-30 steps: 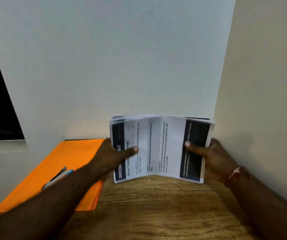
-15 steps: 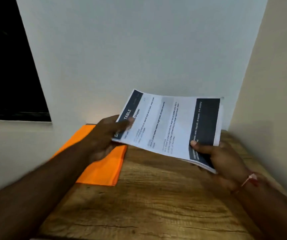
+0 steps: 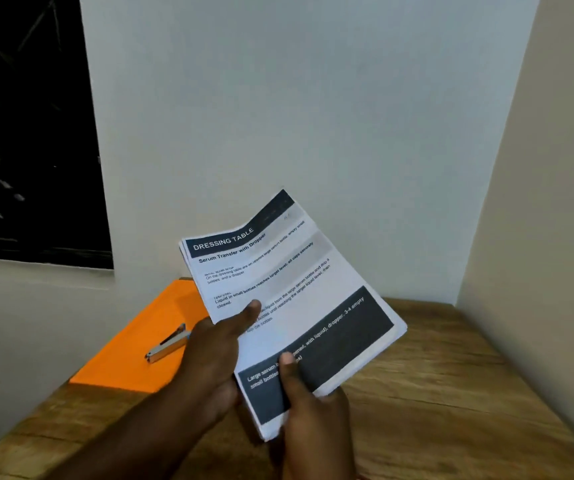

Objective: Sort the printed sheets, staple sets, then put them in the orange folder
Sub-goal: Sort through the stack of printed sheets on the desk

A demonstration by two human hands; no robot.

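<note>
On the wooden table, an orange folder lies at left with a stapler on it, while the left hand and right hand both grip the tilted printed sheets above the tabletop, thumbs pressed on top.

printed sheets: white, black text, dark navy bands | folder: plain orange | stapler: silver and black | table: brown wood grain

Top printed sheet headed "DRESSING TABLE", subtitle "Serum Transfer with Dropper"
</note>
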